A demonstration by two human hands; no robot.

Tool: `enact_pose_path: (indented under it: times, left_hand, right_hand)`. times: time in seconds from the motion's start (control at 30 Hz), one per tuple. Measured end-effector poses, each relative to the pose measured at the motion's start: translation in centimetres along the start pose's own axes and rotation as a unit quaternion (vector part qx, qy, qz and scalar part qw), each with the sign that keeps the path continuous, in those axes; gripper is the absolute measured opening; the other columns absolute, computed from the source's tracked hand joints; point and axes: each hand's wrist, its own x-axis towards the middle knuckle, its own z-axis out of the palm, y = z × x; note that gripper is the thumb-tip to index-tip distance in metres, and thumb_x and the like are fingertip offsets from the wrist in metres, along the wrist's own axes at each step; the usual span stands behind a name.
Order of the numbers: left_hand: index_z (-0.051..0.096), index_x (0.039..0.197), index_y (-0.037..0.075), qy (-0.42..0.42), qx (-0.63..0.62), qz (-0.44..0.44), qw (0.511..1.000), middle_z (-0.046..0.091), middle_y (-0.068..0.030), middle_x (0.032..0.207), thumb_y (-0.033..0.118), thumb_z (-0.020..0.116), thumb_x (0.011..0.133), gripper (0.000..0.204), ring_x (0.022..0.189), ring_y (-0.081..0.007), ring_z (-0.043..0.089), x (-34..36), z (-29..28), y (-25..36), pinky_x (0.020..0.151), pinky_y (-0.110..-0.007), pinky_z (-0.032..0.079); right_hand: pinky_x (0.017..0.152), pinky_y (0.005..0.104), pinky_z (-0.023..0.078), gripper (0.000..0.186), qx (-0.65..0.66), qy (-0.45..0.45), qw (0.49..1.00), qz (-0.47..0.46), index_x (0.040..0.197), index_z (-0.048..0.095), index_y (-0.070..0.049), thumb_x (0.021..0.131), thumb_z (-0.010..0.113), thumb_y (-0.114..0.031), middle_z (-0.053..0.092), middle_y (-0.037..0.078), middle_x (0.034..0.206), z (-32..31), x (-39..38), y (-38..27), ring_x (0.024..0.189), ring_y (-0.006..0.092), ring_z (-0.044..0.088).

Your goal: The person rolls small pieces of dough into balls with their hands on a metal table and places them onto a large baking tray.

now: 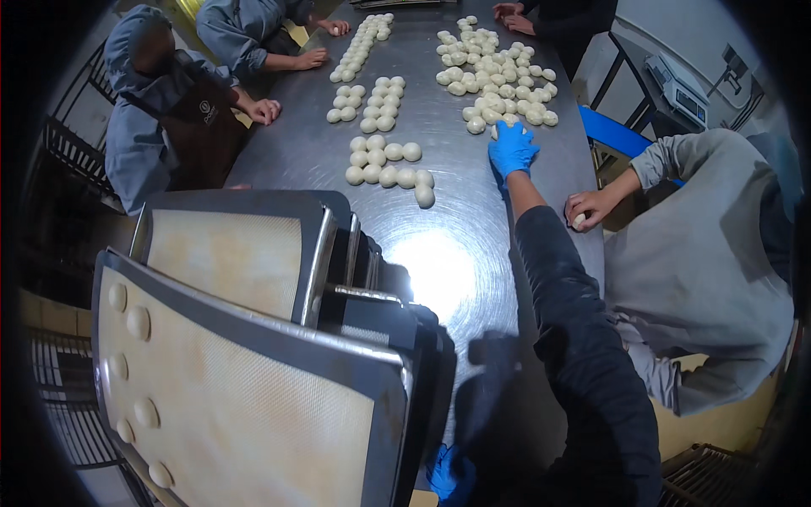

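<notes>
My right hand [512,150], in a blue glove, reaches far forward with curled fingers over dough balls at the near edge of a large loose heap [494,80]. My left hand [449,471], also blue-gloved, is low beside the stacked trays, partly in shadow. On the top tray [236,372], a pale mat carries several dough rounds [138,324] along its left side. Another lined tray [220,253] lies beneath. Rows of smooth dough balls [376,173] sit on the steel table [460,211], left of my right hand.
A co-worker in grey [693,253] stands close at the right, a hand [591,207] on a dough ball. Two co-workers in blue-grey stand along the left [139,160] [236,34]. Another person's hands [511,17] are at the back right. A scale [676,84] stands beyond the table's right side.
</notes>
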Motion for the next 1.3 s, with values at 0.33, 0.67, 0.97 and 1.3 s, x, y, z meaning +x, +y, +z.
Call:
enact_pose_path:
  times: [0.33, 0.67, 0.97, 1.3]
  left_hand:
    - [0.067, 0.117, 0.009, -0.064, 0.007, -0.059, 0.996, 0.067, -0.0243, 0.121, 0.014, 0.070, 0.088, 0.031, 0.108, -0.0440, 0.065, -0.7, -0.6, 1.2, 0.092, -0.052, 0.055]
    - [0.054, 0.136, -0.005, -0.075, -0.316, 0.000, 0.946, 0.063, -0.0205, 0.125, 0.011, 0.079, 0.087, 0.057, 0.117, -0.0327, 0.063, 4.0, -0.1, 2.5, 0.103, -0.042, 0.051]
    - [0.066, 0.116, 0.000, -0.139, -0.502, -0.172, 0.836, 0.069, -0.0044, 0.102, 0.010, 0.073, 0.096, 0.023, 0.089, -0.0111, 0.064, 2.0, 0.4, 2.2, 0.080, -0.029, 0.055]
    - [0.063, 0.106, 0.002, -0.096, -0.137, 0.143, 0.975, 0.058, -0.0184, 0.096, 0.026, 0.077, 0.085, 0.035, 0.094, -0.0368, 0.058, 6.9, 2.6, 1.5, 0.085, -0.047, 0.049]
  right_hand:
    - [0.072, 0.0436, 0.047, 0.036, 0.431, 0.069, 0.892, 0.117, 0.091, 0.056, -0.002, 0.094, 0.074, -0.034, 0.057, 0.014, 0.082, -1.7, -9.9, 2.6, 0.076, 0.0250, 0.055]
    - [0.076, 0.0279, 0.051, 0.016, 0.689, -0.413, 0.574, 0.157, 0.111, 0.064, -0.002, 0.101, 0.066, -0.015, 0.065, 0.006, 0.095, -22.3, -45.8, 10.4, 0.085, 0.0126, 0.062]
    - [0.093, 0.0347, 0.056, 0.042, 0.696, -0.352, 0.586, 0.220, 0.135, 0.057, 0.001, 0.099, 0.071, -0.016, 0.068, 0.010, 0.113, -29.6, -51.4, 15.9, 0.108, 0.0186, 0.066]
    - [0.084, 0.0466, 0.045, 0.033, 0.240, -0.029, 0.969, -0.050, 0.096, 0.065, -0.010, 0.083, 0.078, -0.037, 0.061, 0.011, 0.096, -24.3, -49.1, 19.5, 0.094, 0.0325, 0.059]
